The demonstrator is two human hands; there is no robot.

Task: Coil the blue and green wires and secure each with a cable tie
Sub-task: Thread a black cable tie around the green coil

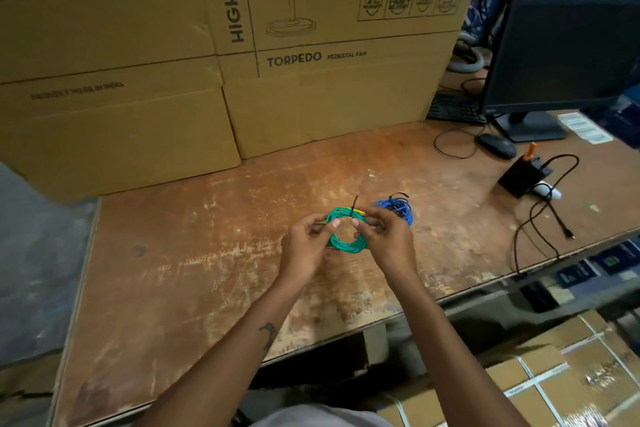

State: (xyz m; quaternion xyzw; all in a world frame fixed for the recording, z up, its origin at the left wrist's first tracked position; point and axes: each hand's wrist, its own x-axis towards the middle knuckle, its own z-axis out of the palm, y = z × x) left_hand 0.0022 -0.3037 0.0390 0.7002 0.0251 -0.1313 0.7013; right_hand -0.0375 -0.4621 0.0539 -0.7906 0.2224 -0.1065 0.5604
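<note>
Head view, downward over workbench

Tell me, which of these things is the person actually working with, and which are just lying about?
In use: green wire coil, black cable tie, blue wire coil, left hand, right hand.

Lying about: cardboard boxes, monitor, mouse, keyboard, black box with cable.

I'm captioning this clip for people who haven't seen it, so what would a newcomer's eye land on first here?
First the bright green wire coil, held up at the centre between the left hand and right hand, with a black cable tie sticking up from its top. Just behind it on the worn wooden table lies a blue wire coil. Large cardboard boxes fill the background.
</note>
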